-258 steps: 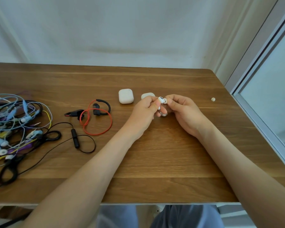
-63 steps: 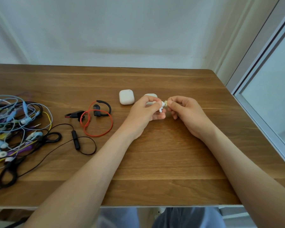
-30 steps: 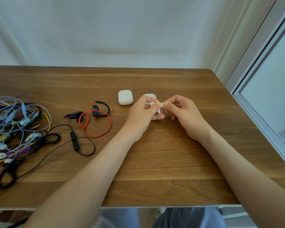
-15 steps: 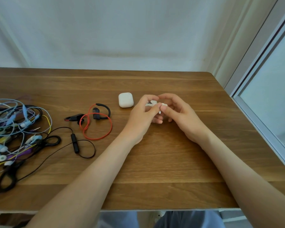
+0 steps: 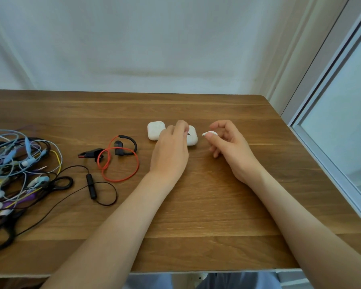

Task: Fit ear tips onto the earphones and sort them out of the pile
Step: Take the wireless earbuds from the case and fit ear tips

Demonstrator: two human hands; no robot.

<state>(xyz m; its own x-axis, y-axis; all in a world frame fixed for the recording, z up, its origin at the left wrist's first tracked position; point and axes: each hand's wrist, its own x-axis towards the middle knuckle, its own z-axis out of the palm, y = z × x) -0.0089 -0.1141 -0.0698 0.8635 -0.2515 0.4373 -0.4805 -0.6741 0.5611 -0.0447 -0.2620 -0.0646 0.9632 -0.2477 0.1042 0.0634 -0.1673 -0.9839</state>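
Head view, single camera, looking down on a wooden surface (image 5: pixel 196 205).

Right hand (image 5: pixel 230 147): raised just above the surface, right of centre. Thumb and forefinger pinch a small white earbud (image 5: pixel 210 133); the other fingers are loosely curled beneath. The earbud is clear of the surface, its narrow end pointing toward the left hand. Whether an ear tip sits on it is too small to tell.

Left hand (image 5: pixel 170 149): palm down, fingers bent forward over a white case (image 5: pixel 193 138) and covering its near left part. The fingertips are at the top of the case. Whether they grip it or only touch it cannot be told. A small dark mark shows at the fingertips; nature not determinable.

A second white case (image 5: pixel 155 130), shut, lies just beside the first, on the left hand's far side. The two hands are apart, with a gap between them.

Left of the cases: a red-and-black pair of ear-hook earphones (image 5: pixel 118 161), cord looped, lying alone. Nearer the front edge, a black corded set with an inline control (image 5: pixel 91 185), also lying alone. At the far left edge: a tangled pile of wired earphones (image 5: pixel 15 174) in blue, purple, yellow and black, partly cut off by the frame.
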